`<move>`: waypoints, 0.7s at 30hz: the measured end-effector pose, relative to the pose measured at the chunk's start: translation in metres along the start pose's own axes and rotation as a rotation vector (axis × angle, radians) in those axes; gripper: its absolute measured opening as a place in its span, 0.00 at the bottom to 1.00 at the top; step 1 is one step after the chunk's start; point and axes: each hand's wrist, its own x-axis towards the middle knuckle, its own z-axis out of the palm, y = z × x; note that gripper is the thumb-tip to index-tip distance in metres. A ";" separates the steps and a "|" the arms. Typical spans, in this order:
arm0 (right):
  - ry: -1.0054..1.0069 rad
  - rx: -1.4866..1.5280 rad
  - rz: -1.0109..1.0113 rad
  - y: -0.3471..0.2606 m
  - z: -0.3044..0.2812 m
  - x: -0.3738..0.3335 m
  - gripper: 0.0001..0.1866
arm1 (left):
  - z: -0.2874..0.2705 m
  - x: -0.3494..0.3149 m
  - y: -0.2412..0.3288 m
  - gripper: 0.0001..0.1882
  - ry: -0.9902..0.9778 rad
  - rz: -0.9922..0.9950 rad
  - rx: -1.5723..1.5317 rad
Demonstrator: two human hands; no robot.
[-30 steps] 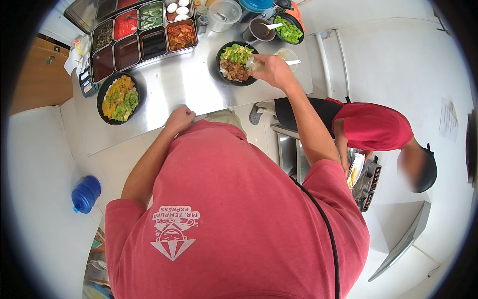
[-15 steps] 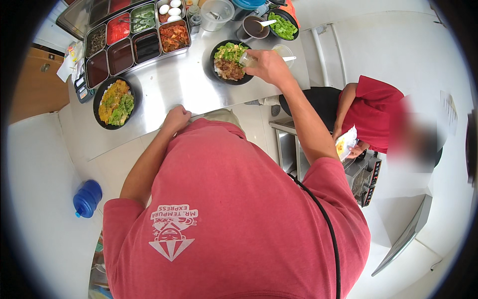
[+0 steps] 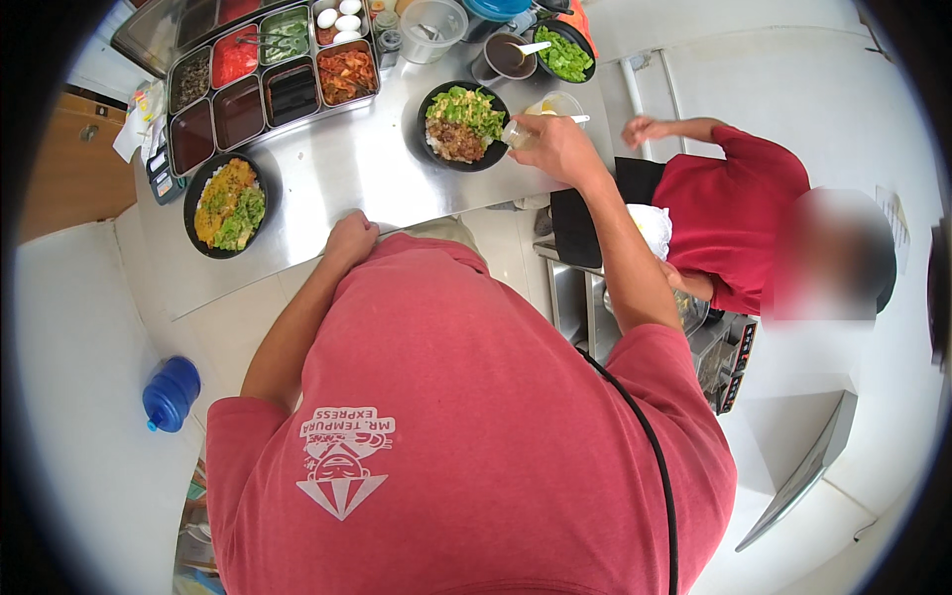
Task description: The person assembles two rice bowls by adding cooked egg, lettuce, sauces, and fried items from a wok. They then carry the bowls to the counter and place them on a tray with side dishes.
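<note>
My right hand is closed around a small clear shaker jar, tilted at the right rim of a black bowl. In that bowl lie rice, browned meat and shredded lettuce with a pale sauce. Curled into a fist, my left hand rests at the counter's front edge; nothing shows in it. To its left stands a second black bowl holding rice, a golden egg-like topping and lettuce. Just beyond my right hand is a clear tub with a white spoon.
Steel ingredient pans and boiled eggs line the counter's back left. A sauce pot with a ladle and a bowl of lettuce stand at the back right. At right, a co-worker in a red shirt reaches toward the counter.
My right hand and the shaker jar have shifted right, away from the bowl's middle. The co-worker has moved closer to the counter and stretched out one hand. My left hand stays put.
</note>
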 end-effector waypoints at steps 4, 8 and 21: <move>-0.035 -0.046 0.063 -0.002 -0.003 -0.004 0.29 | 0.001 0.000 -0.001 0.17 0.009 0.004 0.016; -0.008 -0.013 0.067 0.004 0.000 -0.004 0.30 | -0.007 -0.005 0.010 0.16 -0.034 -0.038 -0.010; 0.436 0.501 -0.018 -0.040 0.079 0.158 0.31 | 0.004 -0.007 -0.007 0.15 -0.023 0.039 -0.069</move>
